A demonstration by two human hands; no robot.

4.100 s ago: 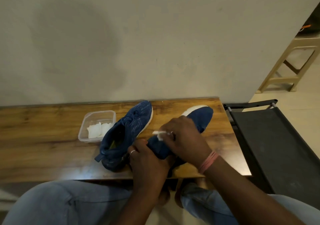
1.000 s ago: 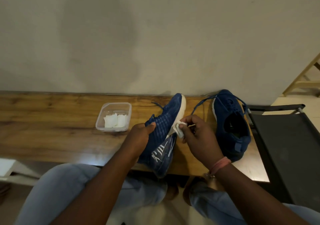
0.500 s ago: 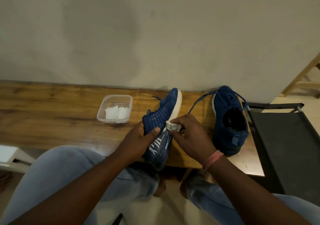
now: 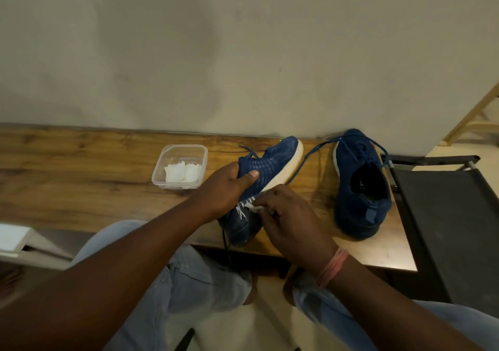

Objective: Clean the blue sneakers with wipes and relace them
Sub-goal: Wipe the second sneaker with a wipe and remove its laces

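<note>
Two sneakers on table: one tilted on its side, gripped by left hand; right hand pinching one wipe against it. Other sneaker upright. One tub, two wipes inside.

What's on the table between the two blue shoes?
In the head view, between the held sneaker and the standing sneaker is bare wooden table, crossed only by a blue lace from the standing sneaker.

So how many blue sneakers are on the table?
2: one sneaker tilted on its side, gripped by the left hand; the other sneaker upright at the table's right end. None seem hidden.
</note>
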